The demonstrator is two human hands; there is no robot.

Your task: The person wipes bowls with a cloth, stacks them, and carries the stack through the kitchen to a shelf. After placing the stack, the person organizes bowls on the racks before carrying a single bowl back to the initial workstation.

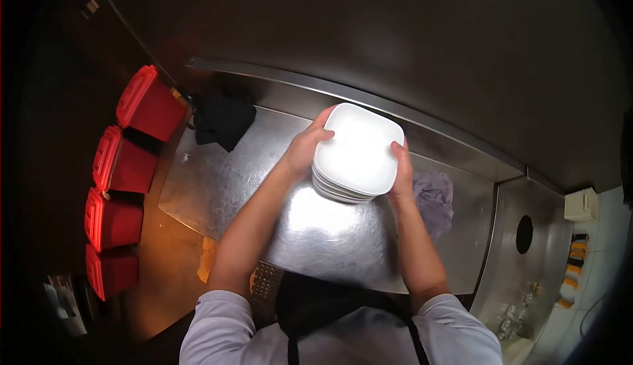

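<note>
A stack of several white square plates (pixel 359 149) with rounded corners is held up over the steel counter (pixel 316 240). My left hand (pixel 310 144) grips the stack's left side, its thumb on the rim of the top plate. On the right side my right hand (pixel 402 170) holds the same stack, thumb also over the rim. The fingers of both hands are partly hidden beneath the plates. Behind my right forearm, a crumpled greyish-purple cloth (pixel 433 200) lies on the counter.
Red lidded bins (pixel 125 160) line the far left. A black cloth (pixel 224 118) sits at the counter's back left corner. To the right is a steel sink area (pixel 508 259) with glassware (pixel 513 319) at its near end. A metal ledge (pixel 369 99) runs behind the plates.
</note>
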